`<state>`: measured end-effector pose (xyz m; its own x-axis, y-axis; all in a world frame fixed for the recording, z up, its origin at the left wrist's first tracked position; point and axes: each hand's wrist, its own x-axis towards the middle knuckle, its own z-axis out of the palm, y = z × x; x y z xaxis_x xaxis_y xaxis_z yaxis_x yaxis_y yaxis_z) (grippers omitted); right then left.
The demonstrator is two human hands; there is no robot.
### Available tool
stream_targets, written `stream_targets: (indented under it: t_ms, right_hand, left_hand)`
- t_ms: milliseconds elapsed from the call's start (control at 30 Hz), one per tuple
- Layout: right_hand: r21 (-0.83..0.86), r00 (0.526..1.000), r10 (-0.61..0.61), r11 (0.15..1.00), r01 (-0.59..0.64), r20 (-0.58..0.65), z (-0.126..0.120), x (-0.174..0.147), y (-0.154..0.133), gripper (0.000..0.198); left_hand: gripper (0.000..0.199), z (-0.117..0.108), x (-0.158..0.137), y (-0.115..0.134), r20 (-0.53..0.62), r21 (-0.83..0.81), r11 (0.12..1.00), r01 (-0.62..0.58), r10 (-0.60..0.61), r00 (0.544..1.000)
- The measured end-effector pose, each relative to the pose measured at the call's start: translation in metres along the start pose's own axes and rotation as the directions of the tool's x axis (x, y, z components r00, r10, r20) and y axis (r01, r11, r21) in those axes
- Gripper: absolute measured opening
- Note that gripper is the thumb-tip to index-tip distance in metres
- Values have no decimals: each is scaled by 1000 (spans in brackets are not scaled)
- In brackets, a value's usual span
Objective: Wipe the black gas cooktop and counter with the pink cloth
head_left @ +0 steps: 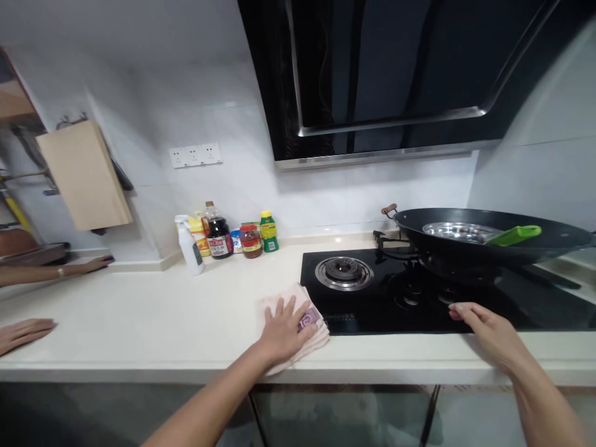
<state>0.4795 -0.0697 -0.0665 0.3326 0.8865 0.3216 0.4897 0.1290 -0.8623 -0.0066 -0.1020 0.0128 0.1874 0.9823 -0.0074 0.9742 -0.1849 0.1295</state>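
My left hand (285, 332) lies flat with spread fingers on a pale pink cloth (282, 300) with a purple patch, pressing it to the counter. The cloth overlaps the front left corner of the black glass gas stove (367, 320). Over the stove's front edge hovers my right hand (488, 329), its fingers curled and thumb against the index finger; nothing shows in it. Close beyond it are the stove's control knobs (447, 295). A large black wok (475, 248) rests on the right burner, holding a metal strainer-like bowl (456, 231) and a green-handled utensil (514, 236).
A white spray bottle (189, 245), a dark sauce bottle (218, 233), a red-lidded jar (251, 242) and a green bottle (269, 231) stand by the wall. The range hood (382, 81) overhangs the stove. At left, another person's hands (28, 334) rest on the counter (139, 323).
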Motion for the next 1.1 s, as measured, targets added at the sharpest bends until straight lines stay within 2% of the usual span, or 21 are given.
stream_targets:
  t_ms: [167, 267, 367, 500, 600, 667, 733, 800, 867, 933, 1000, 1100]
  right_hand:
    - [-45, 1000, 2, 999, -1, 17, -1, 2, 6, 52]
    - [-76, 1000, 12, 997, -10, 29, -2, 4, 12, 52]
    - [-100, 1000, 1, 995, 0, 11, -4, 6, 14, 53]
    - [-123, 999, 13, 992, -7, 45, -8, 9, 13, 53]
    - [-208, 996, -69, 975, 80, 59, 1, 3, 6, 50]
    - [-285, 973, -212, 931, 230, 93, 19, -8, -6, 48]
    - [-318, 910, -360, 855, 411, 206, 46, -24, -23, 46]
    - [-320, 835, -432, 782, 535, 340, 77, -41, -42, 48]
    - [-343, 783, -440, 723, 599, 440, 104, -54, -58, 51]
    - [-368, 759, -425, 689, 625, 493, 123, -62, -67, 54]
    - [-374, 749, -416, 677, 634, 515, 133, -64, -68, 56]
    - [-363, 742, -423, 677, 640, 519, 134, -61, -59, 58]
  left_hand:
    - [78, -7, -45, 6, 42, -48, 996, -79, 81, 996]
    - [74, -9, -59, -6, 35, -60, 991, -117, 119, 992]
    - [74, -10, -63, -36, 25, -46, 997, -58, 59, 998]
    - [75, -11, -63, -97, -20, 19, 989, 144, -143, 989]
    - [78, -15, -67, -148, -70, 56, 943, 327, -323, 944]
    - [85, -20, -70, -180, -118, 75, 887, 455, -445, 888]
    - [94, -27, -73, -207, -179, 79, 816, 572, -553, 814]
    - [98, -34, -76, -224, -213, 69, 754, 653, -628, 748]
    - [97, -40, -78, -231, -201, 59, 722, 690, -668, 716]
    - [91, -42, -81, -228, -184, 61, 717, 695, -676, 714]
    - [85, -39, -82, -216, -173, 73, 732, 677, -659, 732]
    - [81, -27, -85, -185, -150, 97, 782, 615, -599, 786]
